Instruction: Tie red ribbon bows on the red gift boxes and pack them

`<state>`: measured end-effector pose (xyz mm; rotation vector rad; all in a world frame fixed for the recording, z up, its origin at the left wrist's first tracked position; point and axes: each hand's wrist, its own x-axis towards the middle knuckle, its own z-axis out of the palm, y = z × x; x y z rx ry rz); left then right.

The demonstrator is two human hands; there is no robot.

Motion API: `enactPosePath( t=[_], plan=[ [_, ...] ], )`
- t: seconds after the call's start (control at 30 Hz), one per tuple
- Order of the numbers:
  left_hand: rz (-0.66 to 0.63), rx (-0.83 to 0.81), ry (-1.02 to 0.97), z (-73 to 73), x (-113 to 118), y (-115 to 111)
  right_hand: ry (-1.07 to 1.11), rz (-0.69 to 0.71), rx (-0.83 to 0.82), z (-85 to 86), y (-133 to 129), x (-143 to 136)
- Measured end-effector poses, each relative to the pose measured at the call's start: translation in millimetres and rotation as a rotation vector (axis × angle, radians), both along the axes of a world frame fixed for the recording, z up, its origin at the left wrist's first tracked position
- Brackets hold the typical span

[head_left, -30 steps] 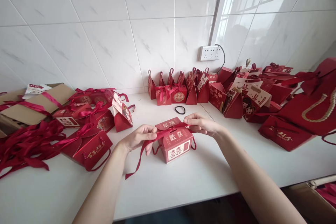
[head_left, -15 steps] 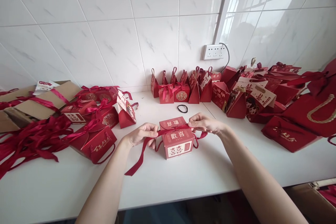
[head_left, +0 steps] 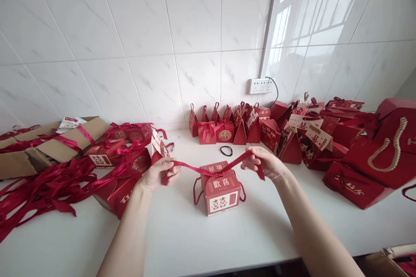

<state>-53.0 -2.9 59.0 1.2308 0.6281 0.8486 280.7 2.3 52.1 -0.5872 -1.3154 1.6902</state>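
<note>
A red gift box (head_left: 221, 188) with gold and white Chinese lettering stands upright on the white table, a twisted cord handle hanging at each side. Across its top runs a dark red satin ribbon (head_left: 190, 168), knotted at the middle. My left hand (head_left: 161, 172) is closed on one end of the ribbon, left of the box and raised off the table. On the other side my right hand (head_left: 261, 162) pinches the opposite end, its loose tail dangling below the fingers. The ribbon slants up from the knot to both hands.
Loose red ribbons (head_left: 45, 188) lie in a heap at left beside a cardboard box (head_left: 69, 143) and tied gift boxes. Small peaked boxes (head_left: 240, 127) line the wall, a black hair tie (head_left: 226, 151) before them. More red boxes (head_left: 357, 184) crowd the right.
Both hands have drawn apart and upward from the box, pulling the ribbon ends outward. The view has tilted up, so more wall shows.
</note>
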Motion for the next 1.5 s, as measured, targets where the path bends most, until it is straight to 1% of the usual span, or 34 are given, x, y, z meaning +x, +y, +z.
enactPosePath(
  t=[0.07,0.1,0.13,0.17,0.2,0.27,0.33,0.4,0.47,0.57,0.63,0.67,0.73,0.77,0.8,0.83,0.87,0.9,0.93,1.0,1.07,1.13,1.17,1.23,1.27,1.33,1.37,1.43,1.47,1.5],
  plan=[
    [0.152,0.040,-0.093,11.4,10,-1,0.128,-0.090,0.001,10.2,-1,-3],
    [0.225,0.045,-0.140,17.8,17,-1,0.185,-0.114,-0.002,16.6,-1,-6],
    [0.284,0.041,-0.182,25.0,26,-1,0.232,-0.115,-0.003,23.8,-2,-10],
    [0.316,0.033,-0.217,32.8,36,-1,0.266,-0.097,-0.001,31.6,-3,-16],
    [0.321,0.029,-0.243,41.2,45,-1,0.287,-0.070,0.006,39.8,-5,-22],
    [0.285,0.042,-0.287,59.0,64,-4,0.322,-0.035,0.005,56.1,-8,-35],
    [0.238,0.093,-0.314,75.9,78,-10,0.343,-0.027,0.000,69.9,-13,-48],
    [0.192,0.169,-0.310,89.4,88,-16,0.355,-0.031,0.008,79.4,-18,-61],
    [0.169,0.241,-0.271,98.3,94,-23,0.368,-0.055,0.024,84.3,-23,-72],
    [0.173,0.306,-0.197,103.6,98,-31,0.386,-0.111,0.053,85.1,-29,-81],
    [0.219,0.335,-0.188,103.0,93,-35,0.390,-0.135,0.090,82.5,-30,-74],
    [0.267,0.342,-0.190,101.6,88,-36,0.377,-0.127,0.109,80.6,-30,-66],
    [0.426,0.366,-0.144,96.9,69,-37,0.322,-0.083,0.143,75.7,-30,-39],
    [0.526,0.386,-0.084,93.5,57,-37,0.264,-0.024,0.158,73.0,-31,-23],
    [0.631,0.426,0.000,89.5,43,-37,0.237,-0.013,0.179,70.1,-32,-7],
    [0.739,0.489,0.087,85.0,31,-38,0.211,-0.028,0.210,67.1,-33,7],
    [0.807,0.518,0.134,80.0,20,-38,0.175,-0.105,0.220,63.9,-34,18],
    [0.852,0.541,0.177,74.5,12,-38,0.078,-0.170,0.205,60.3,-35,25],
    [0.860,0.543,0.214,68.7,8,-37,-0.018,-0.205,0.180,56.3,-36,27],
    [0.773,0.500,0.309,56.0,10,-36,-0.227,-0.212,0.120,46.8,-36,18],
    [0.618,0.437,0.429,41.8,23,-35,-0.473,-0.160,0.098,35.8,-36,0],
    [0.450,0.398,0.598,26.8,39,-33,-0.715,-0.105,0.109,24.8,-34,-17],
    [0.374,0.389,0.683,19.7,45,-32,-0.783,-0.077,0.113,19.9,-33,-23],
    [0.258,0.385,0.804,7.5,53,-30,-0.796,-0.011,0.097,12.3,-30,-29],
    [0.224,0.387,0.827,3.2,54,-29,-0.786,0.018,0.082,10.1,-30,-29],
    [0.201,0.391,0.817,-1.3,52,-28,-0.799,0.040,0.078,10.0,-30,-27],
    [0.194,0.395,0.814,-1.4,50,-28,-0.830,0.023,0.101,12.5,-32,-26],
    [0.212,0.419,0.801,2.1,46,-26,-0.910,-0.057,0.212,22.1,-40,-25],
    [0.247,0.446,0.788,5.0,45,-25,-0.941,-0.081,0.283,28.9,-46,-26],
    [0.299,0.480,0.773,8.3,45,-24,-0.958,-0.073,0.349,36.5,-53,-27]
  ],
)
